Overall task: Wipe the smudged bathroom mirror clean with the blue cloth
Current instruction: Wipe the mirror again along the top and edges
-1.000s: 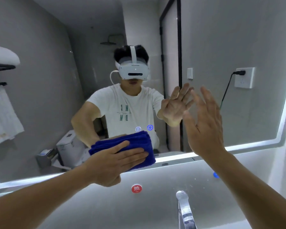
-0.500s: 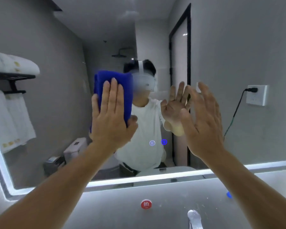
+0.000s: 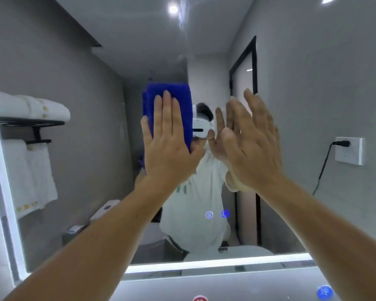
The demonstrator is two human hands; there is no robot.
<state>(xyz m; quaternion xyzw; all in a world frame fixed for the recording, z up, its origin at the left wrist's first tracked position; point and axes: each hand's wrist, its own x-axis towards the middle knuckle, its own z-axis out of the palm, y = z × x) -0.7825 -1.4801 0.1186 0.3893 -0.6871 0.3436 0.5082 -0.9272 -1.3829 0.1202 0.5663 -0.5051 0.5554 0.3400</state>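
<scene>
Left hand, fingers straight and pressed together, presses the blue cloth flat on the mirror just 11 o'clock of centre, up from the 6 o'clock edge a second ago, so wiping is judged under way; right hand, fingers slightly spread, is raised at its 3 o'clock.

Mirror open left, right (blue cloth mid-glass).

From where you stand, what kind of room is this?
Most likely a bathroom: a large lit mirror, with white towels on a rack and a toilet reflected in it.
</scene>
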